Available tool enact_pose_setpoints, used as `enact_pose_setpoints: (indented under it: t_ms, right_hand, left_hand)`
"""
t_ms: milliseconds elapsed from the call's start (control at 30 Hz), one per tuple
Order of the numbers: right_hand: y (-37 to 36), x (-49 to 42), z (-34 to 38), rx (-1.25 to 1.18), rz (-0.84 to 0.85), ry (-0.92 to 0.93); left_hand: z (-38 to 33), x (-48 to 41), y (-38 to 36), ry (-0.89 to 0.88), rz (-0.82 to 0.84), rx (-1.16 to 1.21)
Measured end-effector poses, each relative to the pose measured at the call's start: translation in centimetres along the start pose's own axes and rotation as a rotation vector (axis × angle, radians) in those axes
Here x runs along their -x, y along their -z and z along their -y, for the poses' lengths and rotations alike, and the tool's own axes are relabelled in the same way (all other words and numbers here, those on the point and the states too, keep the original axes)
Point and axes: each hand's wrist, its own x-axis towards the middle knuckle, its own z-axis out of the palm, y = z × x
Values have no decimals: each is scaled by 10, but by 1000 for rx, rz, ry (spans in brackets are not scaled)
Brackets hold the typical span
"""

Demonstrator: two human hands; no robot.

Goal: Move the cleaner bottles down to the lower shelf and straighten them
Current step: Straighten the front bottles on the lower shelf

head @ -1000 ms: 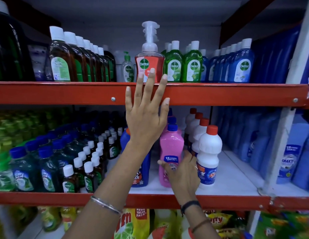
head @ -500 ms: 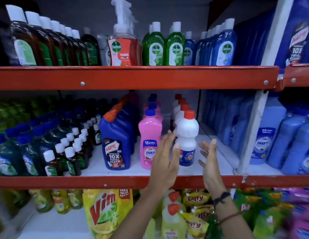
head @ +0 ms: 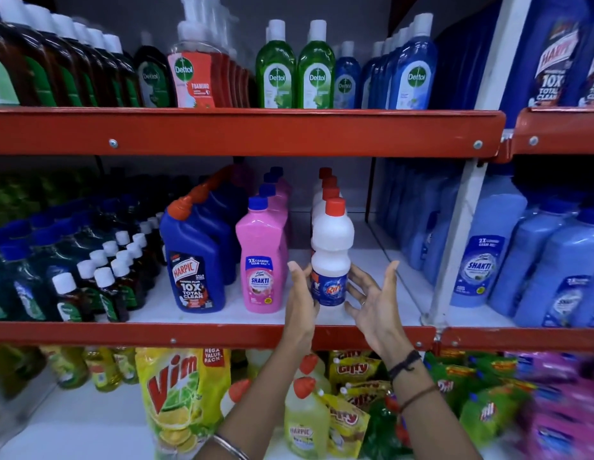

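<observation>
On the middle shelf (head: 189, 334) a white cleaner bottle with a red cap (head: 332, 237) stands upright at the front of its row. My left hand (head: 300, 303) is at its left side, fingers straight and touching or nearly touching the blue label. My right hand (head: 372, 303) is at its right side, fingers spread, tips close to the label. Neither hand is closed around it. Left of it stand a row of pink Shakti bottles (head: 262, 260) and a row of blue Harpic bottles (head: 192, 260).
The lower shelf (head: 90, 423) holds a Vim pouch (head: 179, 393), yellow Harpic bottles (head: 305, 423) and snack-like pouches. Dettol bottles line the top shelf (head: 222, 131). A white upright post (head: 455, 244) separates light-blue bottles on the right. Small dark bottles crowd the left.
My left hand has come down from the top shelf edge and my right hand has left the pink bottle. Both now flank the front white bottle. The view has shifted right and down.
</observation>
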Motion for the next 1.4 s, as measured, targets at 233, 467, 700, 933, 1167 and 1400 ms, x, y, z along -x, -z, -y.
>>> enact_pose_setpoints:
  t_ms: [233, 467, 700, 933, 1167, 1400]
  right_hand:
    - [3, 1, 3, -8, -8, -8]
    - [-4, 12, -9, 122, -156, 197]
    - [-47, 30, -55, 281, 16, 478]
    - [-98, -5, -57, 84, 96, 108]
    - [-99, -2, -55, 113, 40, 77]
    - [-102, 0, -56, 150, 3, 127]
  left_hand:
    - [-5, -8, 9, 54, -5, -23]
    - [3, 1, 19, -150, -89, -115]
    - [1, 10, 80, -502, -396, -121]
    - [-6, -13, 114, -320, -141, -213]
    - [-12, -12, 117, -246, 5, -281]
    - [-21, -7, 119, -210, 40, -289]
